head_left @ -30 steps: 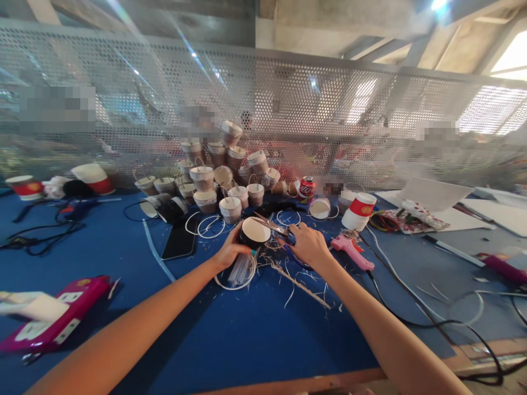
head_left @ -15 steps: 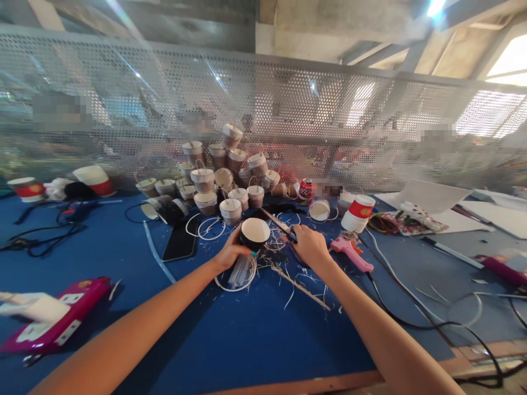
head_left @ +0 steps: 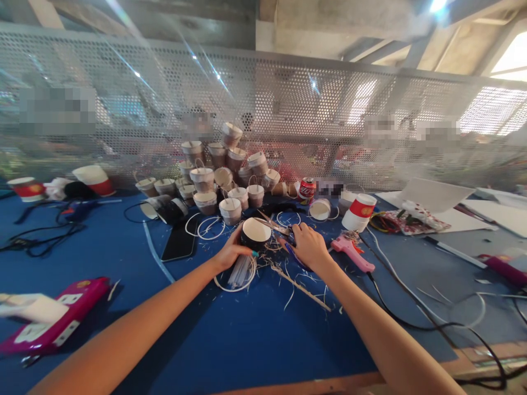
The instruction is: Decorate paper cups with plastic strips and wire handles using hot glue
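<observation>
My left hand is wrapped round a dark-sided paper cup, its pale inside facing up toward me. In my right hand is a pair of scissors, its blades parted and pointing left at the cup's far right rim. Whether the blades touch the rim I cannot tell. Below the cup lie several clear glue sticks inside a loop of white cord. Fine fibre scraps and a thin tan strip are scattered beneath the scissors.
Behind the cup rises a stack of small wrapped cups. A pink glue gun with a black cable lies right, near a red-and-white cup and a soda can. A phone and a magenta power strip are left.
The scissors have opened, their blades spreading apart near the rim, and my right hand's fingers have spread with the handles. My left hand and the cup have barely moved.
</observation>
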The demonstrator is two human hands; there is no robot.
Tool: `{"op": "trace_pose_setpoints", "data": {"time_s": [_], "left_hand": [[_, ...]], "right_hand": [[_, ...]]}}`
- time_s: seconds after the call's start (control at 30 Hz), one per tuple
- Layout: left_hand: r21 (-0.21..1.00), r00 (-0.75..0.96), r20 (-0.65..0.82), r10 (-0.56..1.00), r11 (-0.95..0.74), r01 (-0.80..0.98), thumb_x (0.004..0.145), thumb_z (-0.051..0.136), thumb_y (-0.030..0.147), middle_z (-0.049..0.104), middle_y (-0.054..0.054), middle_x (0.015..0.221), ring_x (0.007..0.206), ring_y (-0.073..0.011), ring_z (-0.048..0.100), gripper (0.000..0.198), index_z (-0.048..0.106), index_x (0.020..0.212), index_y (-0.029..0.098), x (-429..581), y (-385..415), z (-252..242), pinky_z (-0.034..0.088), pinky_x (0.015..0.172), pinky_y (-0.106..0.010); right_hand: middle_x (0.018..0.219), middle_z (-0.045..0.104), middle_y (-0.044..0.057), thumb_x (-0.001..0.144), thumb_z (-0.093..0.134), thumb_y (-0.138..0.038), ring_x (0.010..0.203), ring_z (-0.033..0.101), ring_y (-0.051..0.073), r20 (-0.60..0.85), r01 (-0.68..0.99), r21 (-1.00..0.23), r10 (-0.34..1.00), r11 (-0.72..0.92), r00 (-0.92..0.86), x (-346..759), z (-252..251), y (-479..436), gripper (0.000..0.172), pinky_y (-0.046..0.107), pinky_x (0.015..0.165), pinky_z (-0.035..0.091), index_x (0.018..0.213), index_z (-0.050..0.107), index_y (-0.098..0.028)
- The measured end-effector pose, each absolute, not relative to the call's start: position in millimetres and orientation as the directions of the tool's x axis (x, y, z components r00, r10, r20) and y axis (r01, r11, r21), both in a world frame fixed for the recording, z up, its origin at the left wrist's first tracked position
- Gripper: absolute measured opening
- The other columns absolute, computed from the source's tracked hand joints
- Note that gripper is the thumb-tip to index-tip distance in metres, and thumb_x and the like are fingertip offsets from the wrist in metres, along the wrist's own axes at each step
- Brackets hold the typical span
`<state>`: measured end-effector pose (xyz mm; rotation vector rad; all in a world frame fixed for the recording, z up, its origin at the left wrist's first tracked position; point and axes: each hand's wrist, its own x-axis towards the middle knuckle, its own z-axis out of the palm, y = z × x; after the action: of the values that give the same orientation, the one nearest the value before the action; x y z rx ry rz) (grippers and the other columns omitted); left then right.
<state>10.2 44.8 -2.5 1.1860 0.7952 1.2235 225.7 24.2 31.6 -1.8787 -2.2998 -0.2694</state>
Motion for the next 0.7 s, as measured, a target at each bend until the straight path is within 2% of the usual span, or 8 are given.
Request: {"op": "trace_pose_setpoints", "data": {"time_s": [0.1, 0.23, 0.33, 0.7], "left_hand": [[0.964, 0.234, 0.127, 0.964, -0.064, -0.258, 0.04, 0.066, 0.005, 0.059, -0.004, 0.118, 0.124, -0.0336, 0.037, 0.081, 0.056, 0.118, 0.023, 7.8, 47.4, -6.3, 0.03, 0.104, -0.042], [0.963, 0.275, 0.121, 0.954, -0.046, -0.265, 0.04, 0.066, 0.005, 0.061, -0.004, 0.115, 0.122, -0.0342, 0.038, 0.08, 0.056, 0.117, 0.023, 7.9, 47.9, -5.7, 0.027, 0.105, -0.045], [0.96, 0.293, 0.141, 0.946, -0.058, -0.274, 0.04, 0.067, 0.005, 0.063, -0.005, 0.112, 0.122, -0.0333, 0.039, 0.081, 0.055, 0.119, 0.021, 8.3, 47.7, -5.4, 0.026, 0.105, -0.044], [0.959, 0.258, 0.096, 0.961, -0.019, -0.284, 0.039, 0.066, 0.002, 0.059, -0.005, 0.118, 0.125, -0.0358, 0.034, 0.083, 0.056, 0.118, 0.021, 6.8, 46.2, -5.8, 0.028, 0.104, -0.044]], "right_hand": [[0.098, 0.056, 0.012, 0.082, 0.018, -0.068, 0.092, 0.057, 0.024, 0.251, 0.974, 0.036, 0.942, 0.223, -0.224, 225.0, 31.4, 23.6, 0.067, 0.032, 0.073, 0.042, 0.105, 0.052, -0.015], [0.099, 0.056, 0.012, 0.082, 0.019, -0.068, 0.092, 0.057, 0.025, 0.244, 0.973, 0.034, 0.942, 0.228, -0.23, 223.4, 33.5, 21.9, 0.067, 0.032, 0.074, 0.042, 0.107, 0.051, -0.015], [0.099, 0.056, 0.012, 0.082, 0.02, -0.068, 0.092, 0.057, 0.025, 0.231, 0.973, 0.031, 0.946, 0.227, -0.228, 222.6, 34.9, 21.4, 0.066, 0.031, 0.074, 0.041, 0.11, 0.051, -0.016], [0.098, 0.059, 0.012, 0.083, 0.018, -0.066, 0.086, 0.059, 0.024, 0.224, 0.97, 0.043, 0.944, 0.24, -0.243, 222.8, 36.8, 21.6, 0.065, 0.031, 0.07, 0.041, 0.108, 0.052, -0.017]]}}
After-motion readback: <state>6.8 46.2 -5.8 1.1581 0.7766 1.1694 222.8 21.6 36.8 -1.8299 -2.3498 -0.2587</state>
